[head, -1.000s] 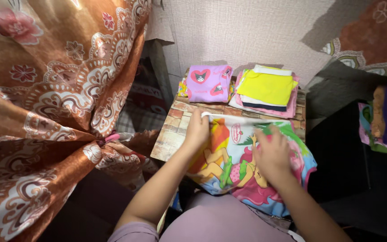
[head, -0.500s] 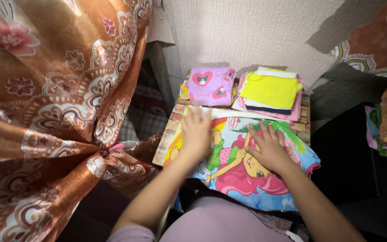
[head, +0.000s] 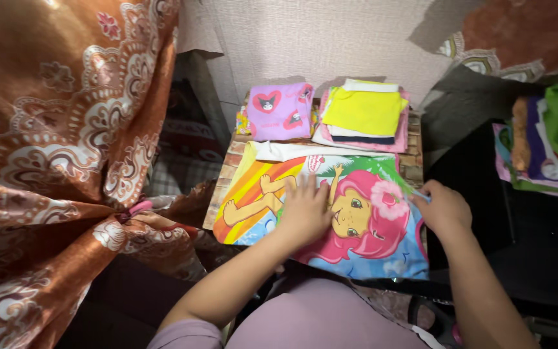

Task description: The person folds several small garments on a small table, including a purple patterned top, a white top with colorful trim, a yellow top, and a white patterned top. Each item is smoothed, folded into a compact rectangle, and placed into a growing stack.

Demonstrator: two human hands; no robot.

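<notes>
A cartoon-print cloth, bright with a pink-haired figure on rainbow stripes and blue, lies spread flat across the near half of a small desk and hangs a little over its front edge. The left hand rests palm down near the middle of the cloth, fingers spread, gripping nothing. The right hand is at the cloth's right edge with its grip closed on the hem, a sliver of blue edge showing between the fingers.

Judging by how things lie, the work is partly done: at the back of the desk a folded purple garment with heart patches sits beside a neat stack of folded clothes topped in yellow, while the printed cloth looks smoothed out but not yet folded. More cloth waits in a loose pile of green, purple and white on the far right, set on something dark.

The desk top has a brick-pattern covering and stands against a pale textured wall. A large orange curtain with floral scrollwork fills the left side, gathered by a pink tie. The light is dim and warm.
</notes>
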